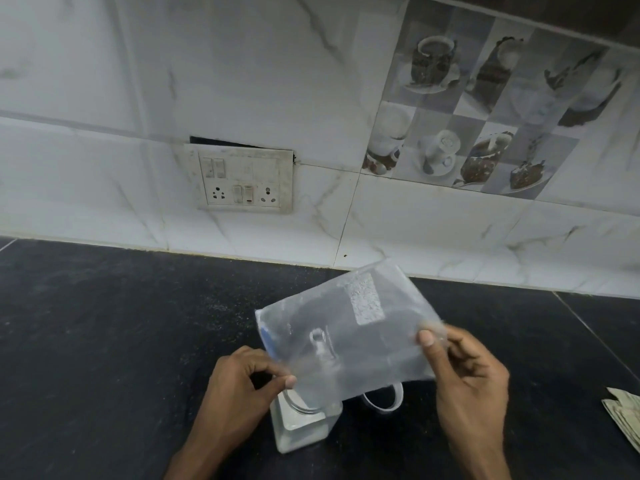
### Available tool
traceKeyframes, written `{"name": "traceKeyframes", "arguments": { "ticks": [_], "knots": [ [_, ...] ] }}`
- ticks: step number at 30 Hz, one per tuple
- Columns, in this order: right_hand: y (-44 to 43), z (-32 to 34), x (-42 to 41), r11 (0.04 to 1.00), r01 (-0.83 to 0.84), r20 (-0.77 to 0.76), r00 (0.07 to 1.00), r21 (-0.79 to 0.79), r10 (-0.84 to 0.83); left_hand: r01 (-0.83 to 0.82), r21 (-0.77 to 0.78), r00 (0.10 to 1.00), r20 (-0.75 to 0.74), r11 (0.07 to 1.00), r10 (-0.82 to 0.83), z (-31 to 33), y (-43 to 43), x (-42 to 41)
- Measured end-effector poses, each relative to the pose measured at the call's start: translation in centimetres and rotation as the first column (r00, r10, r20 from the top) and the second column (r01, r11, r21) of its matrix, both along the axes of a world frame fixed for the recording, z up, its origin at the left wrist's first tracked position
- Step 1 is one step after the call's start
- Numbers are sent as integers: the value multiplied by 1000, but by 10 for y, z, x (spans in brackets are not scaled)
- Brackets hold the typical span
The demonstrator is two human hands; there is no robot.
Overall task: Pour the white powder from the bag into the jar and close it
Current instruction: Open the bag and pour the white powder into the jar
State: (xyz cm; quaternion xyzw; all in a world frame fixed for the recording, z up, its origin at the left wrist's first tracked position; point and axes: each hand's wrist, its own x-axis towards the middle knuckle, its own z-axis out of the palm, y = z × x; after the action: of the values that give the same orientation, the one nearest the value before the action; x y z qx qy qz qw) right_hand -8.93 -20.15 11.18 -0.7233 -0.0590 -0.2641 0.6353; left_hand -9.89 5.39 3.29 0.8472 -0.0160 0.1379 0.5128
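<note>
Pinching is what both hands are doing. The left hand [242,382] has thumb and forefinger tips [289,381] nipped on the low corner of the bag [346,327], right above the mouth of the jar [304,427], with the other fingers curled under. The right hand [467,372] holds the bag's far edge up and to the right of the jar, thumb on top and fingers behind the film. Neither hand is free.

Step looks like the tail end of the pour. To do it well:
- keep the low corner parked over the jar mouth and don't let it drift off the rim
- lift the right side higher so what's left slides down
- use small shakes, since fine powder likely clings to thin film
- only then drop the bag and fit the lid

The bag is clear, thin and crinkled, tilted down toward the jar, and looks nearly empty. It has a white label patch [365,299] on its upper face and a blue strip [265,337] along the edge above and left of the jar.

The jar is square and clear, upright on the dark counter [104,341], and open. White shows through its walls, but the exact level is hard to read.

A white ring [384,400] lies just right of the jar, partly behind the bag. It may be the lid; I can't tell. Folded paper [623,417] sits well right of the jar, and a switch plate [242,178] is on the wall far behind it.
</note>
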Motion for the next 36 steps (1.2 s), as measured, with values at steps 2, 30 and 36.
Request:
{"name": "traceKeyframes", "arguments": {
  "ticks": [2, 30, 36],
  "knots": [
    [-1, -2, 1, 1000, 14, -2, 1000, 25, -14, -12, -10, 1000, -4, 1000, 11, 0, 0, 0],
    [-19, -49, 1, 918, -217, -347, 877, 331, 332, 90, -201, 939, 343, 975, -16, 109, 1, 26],
    [-22, -27, 6, 989, -138, -287, 947, 42, 145, 162, 1, 906, 396, 987, -149, 147, 4, 30]
  ]
}}
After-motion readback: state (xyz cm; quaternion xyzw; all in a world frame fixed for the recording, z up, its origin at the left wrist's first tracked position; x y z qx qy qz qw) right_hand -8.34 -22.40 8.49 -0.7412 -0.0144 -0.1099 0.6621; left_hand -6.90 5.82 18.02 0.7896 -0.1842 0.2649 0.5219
